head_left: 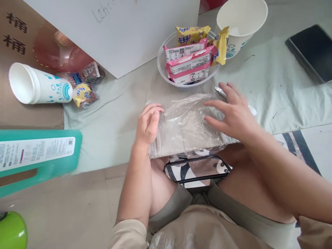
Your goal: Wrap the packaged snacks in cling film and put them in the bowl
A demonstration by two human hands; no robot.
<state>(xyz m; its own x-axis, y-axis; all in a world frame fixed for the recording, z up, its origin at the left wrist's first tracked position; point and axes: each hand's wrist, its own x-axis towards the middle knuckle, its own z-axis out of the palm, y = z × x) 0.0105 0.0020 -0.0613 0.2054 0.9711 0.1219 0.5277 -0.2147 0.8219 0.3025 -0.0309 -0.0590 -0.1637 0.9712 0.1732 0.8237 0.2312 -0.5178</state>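
Note:
A clear plastic bag (186, 129) lies flat and creased along the near edge of the cloth-covered table. At its left edge rests my left hand (148, 123), thumb uppermost and fingers loosely bent over the plastic; no firm grip shows. My right hand (229, 112) hovers over the bag's right side, fingers spread and slightly blurred. Beneath that hand lies a slim object with a silvery tip (220, 91), mostly covered, so its kind is unclear. Just beyond the bag, a clear round bowl (163, 71) holds several pink and yellow snack packets (190, 64).
Stacked paper cups (49, 84) lie sideways at left beside small wrapped snacks (84, 95). A big paper cup (241, 20) stands behind the bowl. A dark phone-like device (311, 52) is far right. A white board (124, 31) and teal handled container (52, 166) flank the left.

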